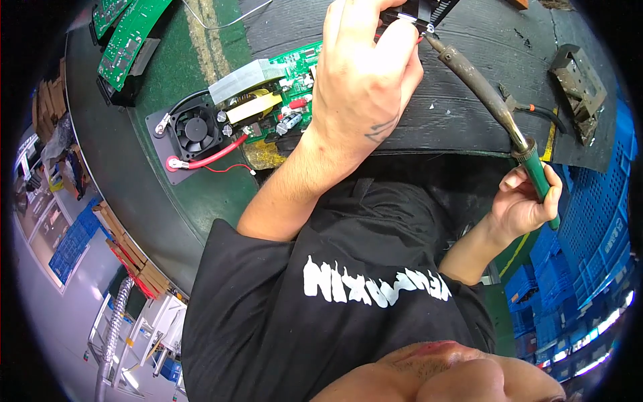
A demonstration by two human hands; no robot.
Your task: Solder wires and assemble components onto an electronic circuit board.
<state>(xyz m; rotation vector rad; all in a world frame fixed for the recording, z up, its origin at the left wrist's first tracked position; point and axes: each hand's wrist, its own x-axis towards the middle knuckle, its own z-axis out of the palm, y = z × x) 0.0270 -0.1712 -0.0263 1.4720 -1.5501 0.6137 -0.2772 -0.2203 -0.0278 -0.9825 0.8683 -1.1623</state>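
Observation:
My left hand point(368, 74) is closed at the top of the view, gripping a black slotted part point(439, 12) that is cut off by the picture's edge. Bits of red wire show under its fingers. In my right hand point(526, 201) is a soldering iron point(479, 80), held by its green handle. The iron's tip is at a small shiny spot on the black part; whether they touch, I cannot tell. Left of my left wrist lies a green circuit board point(295, 70) with a grey heat sink. A black fan point(194, 130) on a dark plate joins it by a thick red cable point(224, 155).
More green circuit boards point(130, 50) stand at the far left of the bench. A worn metal soldering iron stand point(579, 90) sits on the black mat point(469, 127) at the right. Blue plastic crates point(596, 214) are stacked beyond the bench on the right.

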